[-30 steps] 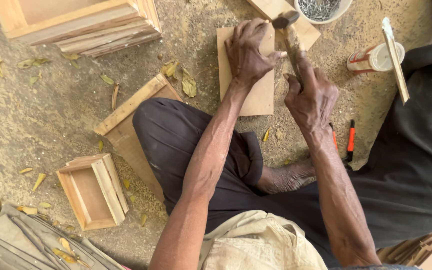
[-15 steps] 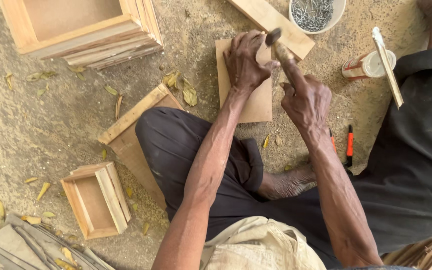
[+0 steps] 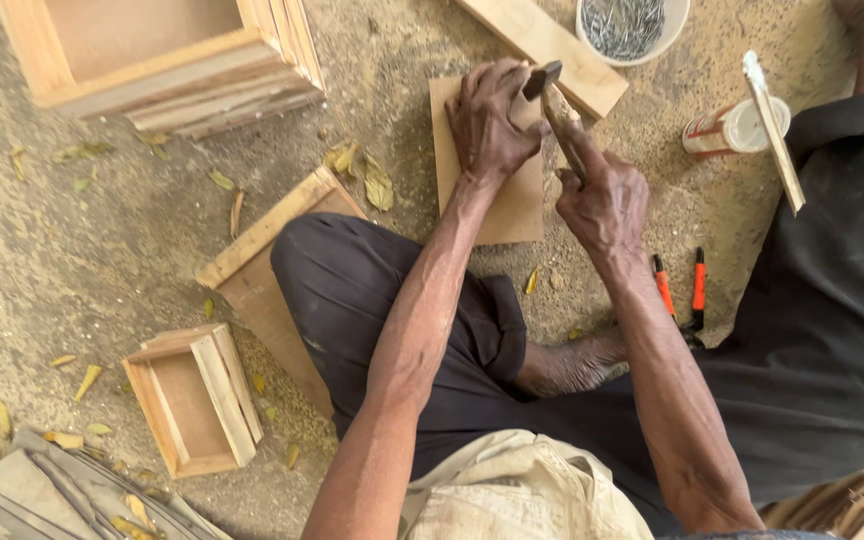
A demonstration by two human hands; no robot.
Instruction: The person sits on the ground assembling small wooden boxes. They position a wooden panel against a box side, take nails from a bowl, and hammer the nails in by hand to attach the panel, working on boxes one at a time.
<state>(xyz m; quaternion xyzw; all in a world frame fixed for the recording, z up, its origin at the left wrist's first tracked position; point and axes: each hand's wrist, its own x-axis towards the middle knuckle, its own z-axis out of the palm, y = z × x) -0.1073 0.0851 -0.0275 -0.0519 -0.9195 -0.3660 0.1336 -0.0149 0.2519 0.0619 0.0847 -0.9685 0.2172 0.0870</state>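
Resting flat on sandy ground, the plywood panel (image 3: 497, 195) is pinned at its top edge by the left hand (image 3: 490, 122), fingers curled tight. Hammer (image 3: 552, 100) is held in a closed right hand (image 3: 604, 195) grip, head just beside the left fingers. Nail bowl (image 3: 624, 25) and wooden boxes (image 3: 197, 400) lie near.

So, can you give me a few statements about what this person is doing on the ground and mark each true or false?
1. The right hand grips a hammer. True.
2. The left hand rests on a flat wooden panel. True.
3. The white bowl holds water. False: it holds nails.
4. The small wooden box sits on the person's lap. False: it lies on the sandy ground beside the knee.
5. Orange-handled pliers lie on the ground. True.
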